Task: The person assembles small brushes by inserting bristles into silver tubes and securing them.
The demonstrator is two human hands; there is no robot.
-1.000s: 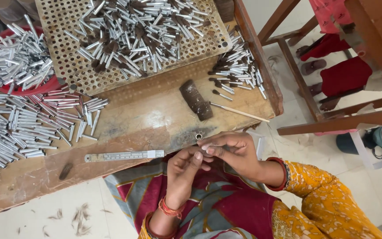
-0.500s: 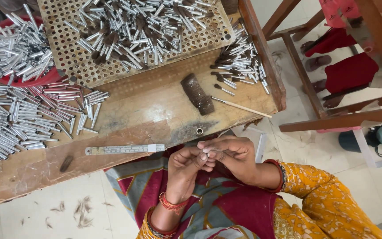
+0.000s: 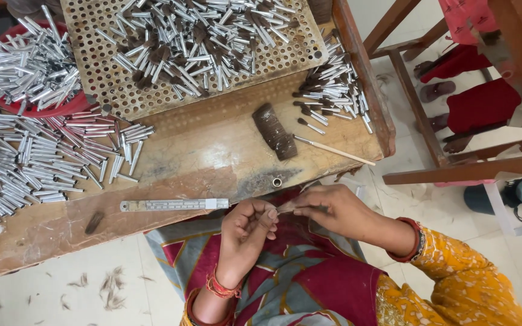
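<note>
Hair tuft [image 3: 286,208], thin brown, pinched between left hand [image 3: 246,232] and right hand [image 3: 333,208], just below table edge [image 3: 170,238]. Nearby: ruler [image 3: 173,205], metal tubes [image 3: 43,160], brown bundle [image 3: 275,131].

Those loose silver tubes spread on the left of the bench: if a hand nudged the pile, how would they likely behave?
The silver tubes look thin and hollow, so probably light. Being round and lying loose on the flat wooden bench, they would likely roll or scatter. Their shiny metal surface suggests they could slip between fingertips.
</note>
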